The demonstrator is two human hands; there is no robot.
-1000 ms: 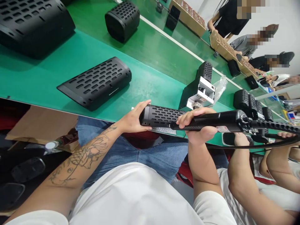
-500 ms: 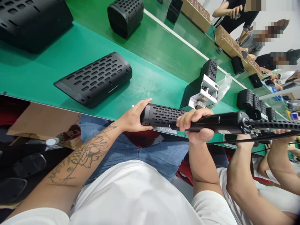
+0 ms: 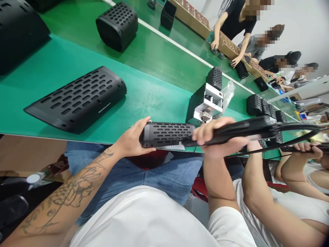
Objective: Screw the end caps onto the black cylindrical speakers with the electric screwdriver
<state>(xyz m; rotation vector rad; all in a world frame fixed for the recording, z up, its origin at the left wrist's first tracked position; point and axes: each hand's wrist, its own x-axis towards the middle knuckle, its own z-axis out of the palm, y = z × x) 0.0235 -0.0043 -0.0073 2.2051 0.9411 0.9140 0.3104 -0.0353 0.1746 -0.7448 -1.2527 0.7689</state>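
A black perforated speaker shell (image 3: 167,133) lies on its side at the near edge of the green table (image 3: 154,92). My left hand (image 3: 132,139) wraps its left end, fingers on top and thumb underneath. My right hand (image 3: 218,137) is closed round the handle of a black electric screwdriver (image 3: 246,128), held level with its tip against the shell's right end. A black cable runs from the tool off to the right.
A larger perforated shell (image 3: 77,99) lies to the left, a cube-shaped one (image 3: 117,25) farther back. A white-and-black fixture (image 3: 207,103) stands behind my hands. A co-worker's arms (image 3: 259,192) are close on my right; more people work along the far benches.
The view has shifted, so everything sits lower and farther left in frame. My hands keep the same grip on shell and screwdriver, the tool now blurred by movement.
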